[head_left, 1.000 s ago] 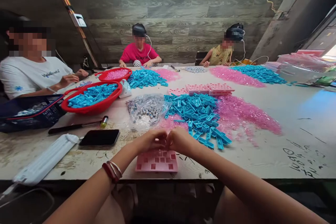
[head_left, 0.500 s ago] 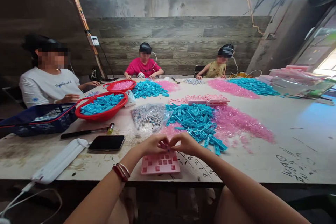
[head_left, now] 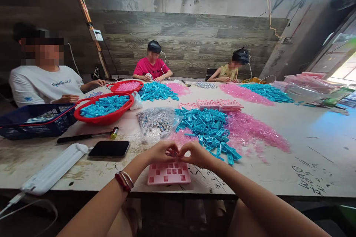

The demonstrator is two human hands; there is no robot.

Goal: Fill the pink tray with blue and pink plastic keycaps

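My left hand point(head_left: 160, 152) and my right hand point(head_left: 196, 153) meet fingertip to fingertip above the far edge of a pink slotted tray point(head_left: 169, 173) at the table's near edge. Both pinch one small part point(head_left: 174, 153) between them; I cannot make out what it is. Just beyond my hands lies a heap of blue plastic pieces point(head_left: 207, 126) with a spread of small pink pieces point(head_left: 251, 129) to its right. A clear bag of small grey parts point(head_left: 158, 122) sits left of the blue heap.
A black phone point(head_left: 109, 149), a hammer point(head_left: 87, 136) and a white power strip point(head_left: 52, 170) lie to the left. Red basins point(head_left: 103, 106) and a dark basket point(head_left: 36, 120) stand further left. Three other people sit around the table point(head_left: 306, 148). More pink trays point(head_left: 211, 104) and heaps lie beyond.
The view tilted up, then settled slightly. My hands stay together over the pink tray, working the small part with hardly any shift.
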